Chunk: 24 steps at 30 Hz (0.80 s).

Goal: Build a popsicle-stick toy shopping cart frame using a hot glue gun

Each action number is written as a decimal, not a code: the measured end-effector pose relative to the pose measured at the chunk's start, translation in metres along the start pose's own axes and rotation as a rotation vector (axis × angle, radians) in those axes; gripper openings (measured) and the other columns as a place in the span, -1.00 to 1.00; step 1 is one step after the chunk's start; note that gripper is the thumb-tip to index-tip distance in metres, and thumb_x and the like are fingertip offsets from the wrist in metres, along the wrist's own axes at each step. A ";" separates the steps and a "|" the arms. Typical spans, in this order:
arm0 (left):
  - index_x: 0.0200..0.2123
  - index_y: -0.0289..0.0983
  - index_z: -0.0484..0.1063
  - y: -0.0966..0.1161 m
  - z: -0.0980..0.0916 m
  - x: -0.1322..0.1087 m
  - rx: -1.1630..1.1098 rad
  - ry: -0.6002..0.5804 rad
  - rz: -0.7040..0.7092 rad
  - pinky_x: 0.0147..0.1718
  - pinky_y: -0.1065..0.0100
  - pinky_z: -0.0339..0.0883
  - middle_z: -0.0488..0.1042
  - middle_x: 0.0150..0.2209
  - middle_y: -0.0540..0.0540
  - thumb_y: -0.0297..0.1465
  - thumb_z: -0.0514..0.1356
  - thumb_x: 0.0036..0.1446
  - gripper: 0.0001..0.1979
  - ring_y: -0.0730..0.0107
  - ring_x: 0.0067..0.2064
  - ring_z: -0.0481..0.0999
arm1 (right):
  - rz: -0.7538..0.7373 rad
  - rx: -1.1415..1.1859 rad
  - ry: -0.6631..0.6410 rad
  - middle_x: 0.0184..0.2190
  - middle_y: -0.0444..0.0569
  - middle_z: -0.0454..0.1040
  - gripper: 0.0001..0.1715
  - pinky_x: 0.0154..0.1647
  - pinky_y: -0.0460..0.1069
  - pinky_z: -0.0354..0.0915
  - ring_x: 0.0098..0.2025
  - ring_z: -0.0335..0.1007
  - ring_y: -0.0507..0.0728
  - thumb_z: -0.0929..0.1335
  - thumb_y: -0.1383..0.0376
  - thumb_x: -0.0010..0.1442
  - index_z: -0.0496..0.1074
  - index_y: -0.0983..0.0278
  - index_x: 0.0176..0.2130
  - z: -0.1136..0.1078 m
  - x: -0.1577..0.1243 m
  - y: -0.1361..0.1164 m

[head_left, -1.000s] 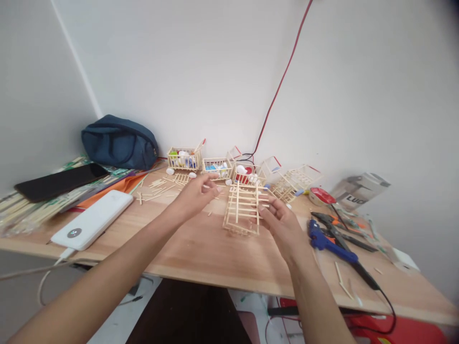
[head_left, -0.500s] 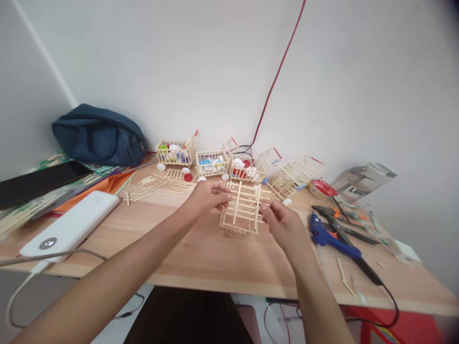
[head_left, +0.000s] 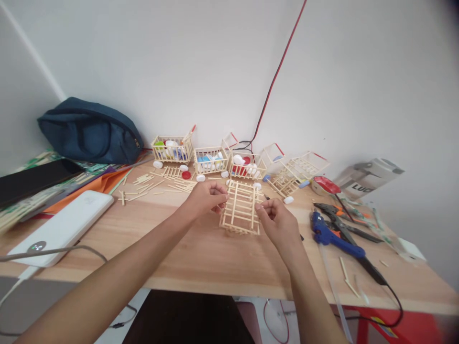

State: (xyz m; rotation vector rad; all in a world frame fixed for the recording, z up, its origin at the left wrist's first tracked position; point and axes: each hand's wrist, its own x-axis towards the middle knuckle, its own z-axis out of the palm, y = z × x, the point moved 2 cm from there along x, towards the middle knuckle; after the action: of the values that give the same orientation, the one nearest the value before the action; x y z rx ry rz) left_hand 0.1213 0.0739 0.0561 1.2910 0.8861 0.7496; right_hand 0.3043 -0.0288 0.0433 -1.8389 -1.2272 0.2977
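Observation:
Between my hands is a small box-shaped frame (head_left: 241,206) of thin pale wooden sticks, its slatted face turned up and tilted toward me. My left hand (head_left: 210,197) pinches its left edge, with the fingers curled and the fingertips partly hidden. At the right edge, the thumb and fingers of my right hand (head_left: 278,220) are closed on the frame beside a long crosswise stick. Behind it stand little stick carts, one with coloured caps (head_left: 172,149), another with blue and white caps (head_left: 211,161), and a third with red and white caps (head_left: 246,166).
Loose sticks (head_left: 145,184) lie left of the frame. A tipped stick cart (head_left: 296,172) is at the back right. On the right are a blue glue gun (head_left: 333,239), pliers (head_left: 330,212) and a cup (head_left: 371,177). A white power bank (head_left: 68,224) and blue bag (head_left: 91,131) are left.
My right hand has moved slightly left, and the long stick by it sits a little further in. The left hand keeps its hold. The view has shifted slightly.

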 end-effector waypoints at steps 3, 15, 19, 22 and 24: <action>-0.41 -0.34 0.38 -0.003 0.001 0.000 0.004 0.002 0.012 -0.64 0.48 0.38 0.39 -0.58 0.05 -0.57 0.27 0.00 -0.90 0.51 -0.54 0.41 | 0.004 0.024 -0.003 -0.55 -0.09 0.46 -0.60 -0.46 -0.02 0.20 -0.53 0.34 0.10 0.32 -0.07 0.10 0.32 0.21 -0.38 0.002 0.002 0.004; -0.34 -0.30 0.37 -0.010 0.006 -0.003 0.057 0.041 0.038 -0.60 0.48 0.38 0.42 -0.51 0.02 -0.49 0.18 0.08 -0.96 0.48 -0.49 0.44 | -0.008 0.104 0.009 -0.55 -0.12 0.45 -0.60 -0.50 -0.03 0.21 -0.53 0.35 0.10 0.32 -0.08 0.16 0.28 0.20 -0.30 0.009 -0.002 0.011; -0.17 -0.26 0.34 -0.013 0.006 -0.005 0.143 0.063 0.110 -0.60 0.43 0.35 0.43 -0.48 0.04 -0.40 0.18 0.10 -0.81 0.39 -0.47 0.47 | -0.015 0.104 0.027 -0.54 -0.12 0.44 -0.61 -0.49 -0.03 0.20 -0.52 0.34 0.10 0.32 -0.06 0.16 0.30 0.20 -0.31 0.010 -0.003 0.009; -0.08 -0.24 0.33 -0.015 0.007 -0.006 0.239 0.069 0.187 -0.50 0.38 0.37 0.45 -0.47 0.05 -0.37 0.17 0.10 -0.71 0.36 -0.44 0.49 | -0.018 0.104 0.033 -0.52 -0.11 0.45 -0.62 -0.49 -0.04 0.18 -0.50 0.33 0.09 0.32 -0.04 0.17 0.28 0.21 -0.32 0.012 -0.004 0.009; -0.07 -0.24 0.35 -0.016 0.007 -0.007 0.312 0.081 0.240 -0.36 0.34 0.39 0.47 -0.44 0.04 -0.38 0.17 0.10 -0.71 0.35 -0.37 0.51 | -0.018 0.107 0.033 -0.51 -0.12 0.45 -0.63 -0.49 -0.04 0.18 -0.51 0.32 0.08 0.32 -0.03 0.17 0.27 0.20 -0.33 0.013 -0.004 0.009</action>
State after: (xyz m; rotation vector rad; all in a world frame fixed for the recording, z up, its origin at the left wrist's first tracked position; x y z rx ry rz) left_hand 0.1243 0.0622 0.0418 1.6737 0.9496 0.8806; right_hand 0.3003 -0.0266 0.0278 -1.7340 -1.1819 0.3157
